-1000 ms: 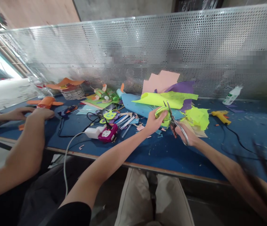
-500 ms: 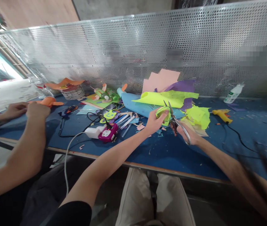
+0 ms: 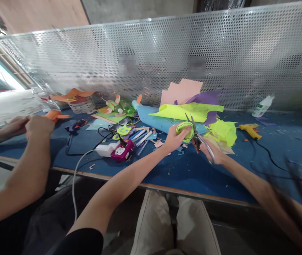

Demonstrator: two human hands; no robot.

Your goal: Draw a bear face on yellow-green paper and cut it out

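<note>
In the head view my left hand (image 3: 175,137) is closed on a small yellow-green felt piece (image 3: 185,129) with a dark outline. My right hand (image 3: 208,150) grips a pair of scissors (image 3: 196,134) by the handles. The scissor blades point up and away from me, slightly apart, right beside the felt piece. Whether they touch its edge I cannot tell. Behind my hands lie a rolled yellow-green felt sheet (image 3: 188,111) and a blue felt sheet (image 3: 151,118). A crumpled yellow-green sheet (image 3: 222,131) sits just right of the scissors.
A purple power adapter (image 3: 121,150) with cables stands left of my forearm. To the right are a yellow glue gun (image 3: 250,131) and a white glue bottle (image 3: 263,106). At far left a co-worker's hands (image 3: 40,125) hold an orange piece (image 3: 54,115). A perforated metal panel (image 3: 151,46) closes the back.
My hands, the felt piece and the scissors have hardly moved. The co-worker's hands and the orange piece have shifted slightly left.
</note>
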